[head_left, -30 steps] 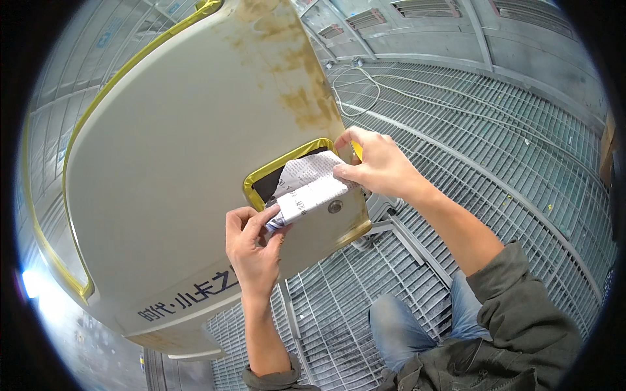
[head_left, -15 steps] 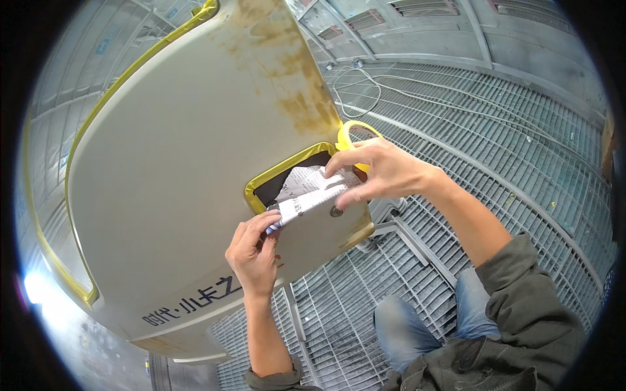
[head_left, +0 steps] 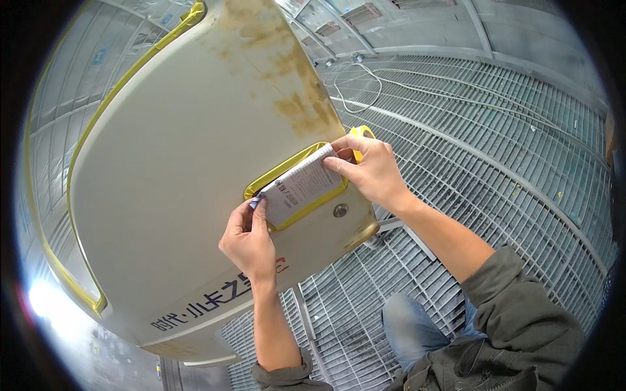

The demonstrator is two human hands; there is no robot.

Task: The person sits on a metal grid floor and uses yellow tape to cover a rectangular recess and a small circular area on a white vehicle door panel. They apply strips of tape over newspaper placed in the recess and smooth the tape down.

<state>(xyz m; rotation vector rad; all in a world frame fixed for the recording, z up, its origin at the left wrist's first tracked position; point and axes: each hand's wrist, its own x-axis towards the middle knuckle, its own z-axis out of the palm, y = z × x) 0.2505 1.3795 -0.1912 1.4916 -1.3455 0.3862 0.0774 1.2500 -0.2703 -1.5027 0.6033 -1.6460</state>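
A folded sheet of newspaper lies over the rounded rectangular recess in a pale vehicle door panel. Yellow masking tape borders that recess, and a dark strip of it shows beside the paper's upper edge. At the paper's lower left corner, my left hand pinches it between thumb and fingers. My right hand grips the upper right corner, thumb on the printed face. A yellow tape roll shows behind the right hand's knuckles; whether it hangs from the fingers is hidden.
Brown patches mark the panel's upper right, and a round lock sits below the recess. More yellow tape follows the panel's curved edge. Beneath are a metal grate floor, a pale cable and a stand leg.
The newspaper has gone from crumpled and tilted to flat over the recess. My right hand has closed on its upper corner, and my left hand has shifted slightly left.
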